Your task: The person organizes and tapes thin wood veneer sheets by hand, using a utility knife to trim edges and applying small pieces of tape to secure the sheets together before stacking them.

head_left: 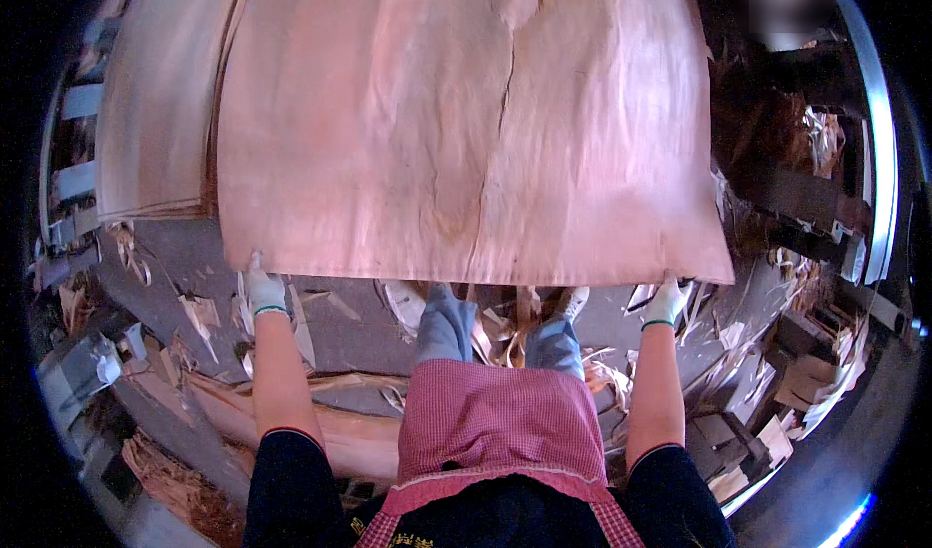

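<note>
A wide, thin sheet of reddish wood veneer [388, 140] spans the view in front of me, with a long crack running down its right half. Gripping its near edge by the left corner is my left hand [262, 286], in a white glove, thumb on top and fingers beneath. My right hand [666, 300], gloved the same way, pinches that edge close to the right corner. The fingers under the sheet are hidden. Between my hands the near edge hangs over my feet, fairly straight.
Another stack of veneer sheets [160, 111] lies to the left. Torn veneer strips [500, 330] litter the floor around my shoes, with more scraps [815, 383] piled at the right. A long metal rail [879, 140] borders the right side. Another person [788, 6] is at the far right.
</note>
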The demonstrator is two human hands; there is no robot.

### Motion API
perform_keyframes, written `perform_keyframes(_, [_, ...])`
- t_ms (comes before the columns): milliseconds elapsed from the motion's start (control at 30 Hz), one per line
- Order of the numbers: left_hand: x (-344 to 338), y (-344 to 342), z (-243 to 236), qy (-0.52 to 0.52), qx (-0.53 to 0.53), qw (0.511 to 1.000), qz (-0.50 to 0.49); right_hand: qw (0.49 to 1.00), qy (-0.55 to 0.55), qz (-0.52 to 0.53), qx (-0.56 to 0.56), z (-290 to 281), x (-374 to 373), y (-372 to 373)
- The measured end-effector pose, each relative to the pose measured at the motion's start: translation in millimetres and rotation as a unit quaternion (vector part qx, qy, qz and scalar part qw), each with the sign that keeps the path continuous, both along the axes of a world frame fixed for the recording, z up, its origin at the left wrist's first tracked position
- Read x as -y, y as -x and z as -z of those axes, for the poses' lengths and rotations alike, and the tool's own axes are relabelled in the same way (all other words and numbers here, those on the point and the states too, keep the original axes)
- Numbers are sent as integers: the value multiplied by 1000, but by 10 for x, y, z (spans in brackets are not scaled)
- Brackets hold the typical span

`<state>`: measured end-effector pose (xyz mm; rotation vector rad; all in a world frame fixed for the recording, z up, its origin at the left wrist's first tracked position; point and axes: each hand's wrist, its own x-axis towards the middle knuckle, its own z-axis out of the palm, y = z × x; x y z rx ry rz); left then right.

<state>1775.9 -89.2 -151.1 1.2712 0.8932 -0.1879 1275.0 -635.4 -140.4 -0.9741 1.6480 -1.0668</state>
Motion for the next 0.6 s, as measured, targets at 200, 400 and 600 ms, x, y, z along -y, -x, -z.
perform_keyframes(200, [1014,395,-801,-336,273,858,278,842,219,-290,-398,-659,-444,-661])
perform_keyframes(400, [1921,1118,-776,-517,259,469,668,779,218,-463,-362,-672,-1095,-1095])
perform_keyframes(600, [1569,610,-240,-509,214,706,443,928,9,-286,-238,37,-386,-303])
